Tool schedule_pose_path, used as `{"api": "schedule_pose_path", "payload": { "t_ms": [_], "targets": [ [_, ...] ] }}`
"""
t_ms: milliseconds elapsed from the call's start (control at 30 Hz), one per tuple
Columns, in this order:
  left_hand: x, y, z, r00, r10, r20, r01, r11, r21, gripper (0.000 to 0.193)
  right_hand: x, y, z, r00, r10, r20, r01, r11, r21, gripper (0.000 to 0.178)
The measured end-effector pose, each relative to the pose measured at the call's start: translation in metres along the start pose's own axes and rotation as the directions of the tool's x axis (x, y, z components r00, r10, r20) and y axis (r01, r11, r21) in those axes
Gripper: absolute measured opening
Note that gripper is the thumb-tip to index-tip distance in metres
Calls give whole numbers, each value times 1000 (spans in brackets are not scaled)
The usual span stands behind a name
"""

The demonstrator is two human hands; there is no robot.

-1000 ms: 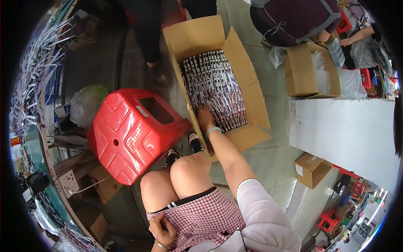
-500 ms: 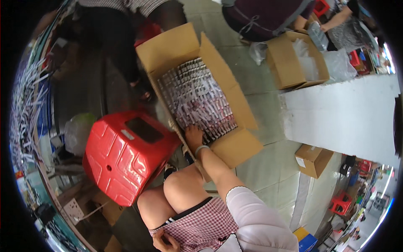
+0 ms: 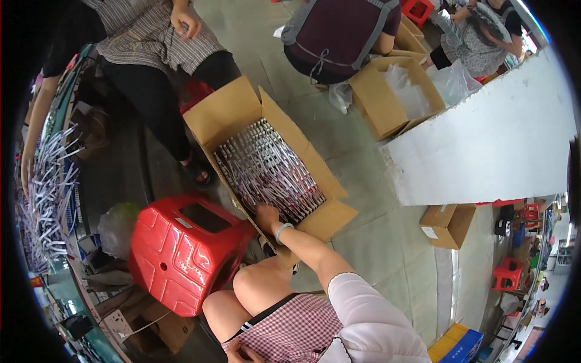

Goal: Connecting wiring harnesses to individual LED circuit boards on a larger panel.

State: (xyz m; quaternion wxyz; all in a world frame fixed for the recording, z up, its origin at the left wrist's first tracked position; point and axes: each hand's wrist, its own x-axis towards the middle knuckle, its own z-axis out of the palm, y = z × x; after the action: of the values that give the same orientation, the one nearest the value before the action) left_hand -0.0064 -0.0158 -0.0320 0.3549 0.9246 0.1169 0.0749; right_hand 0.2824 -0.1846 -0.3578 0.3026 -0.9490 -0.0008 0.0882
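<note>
An open cardboard box (image 3: 310, 158) holds tightly packed rows of thin, silvery-white strips (image 3: 266, 166) with dark and pinkish marks; their exact kind is unclear. My right hand (image 3: 267, 218) reaches into the box's near left corner and touches the strips there. Its fingertips are hidden, so whether they grip a strip does not show. A pale bangle circles that wrist. My left hand (image 3: 243, 352) rests on the checked apron (image 3: 296, 327) in my lap. Its fingers are loosely bent and apart from the thumb, with nothing visible in them; the lower edge cuts it off partly.
An upturned red plastic stool (image 3: 181, 254) stands left of my knees. A bench at the left carries a heap of loose strips (image 3: 48, 199). People sit beyond the box; one wears a striped apron (image 3: 151, 36). A white pillar (image 3: 484, 133) and another carton (image 3: 448, 225) are at right.
The whole view has shifted, and the box now appears lower and more to the left. My right hand is deeper at the box's corner. The striped-apron person shows more fully.
</note>
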Motion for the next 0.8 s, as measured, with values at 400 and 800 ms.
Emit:
{"api": "schedule_pose_path", "payload": {
  "t_ms": [400, 800],
  "targets": [
    [2, 13, -8, 998, -55, 40, 55, 998, 24, 24, -28, -65, -163, 994, -78, -72, 97, 941, 323, 18],
    [30, -23, -24, 772, -211, 599, 516, -343, -785, 54, -243, -192, -355, 572, -797, -195, 820, 554, 141, 21]
  ]
}}
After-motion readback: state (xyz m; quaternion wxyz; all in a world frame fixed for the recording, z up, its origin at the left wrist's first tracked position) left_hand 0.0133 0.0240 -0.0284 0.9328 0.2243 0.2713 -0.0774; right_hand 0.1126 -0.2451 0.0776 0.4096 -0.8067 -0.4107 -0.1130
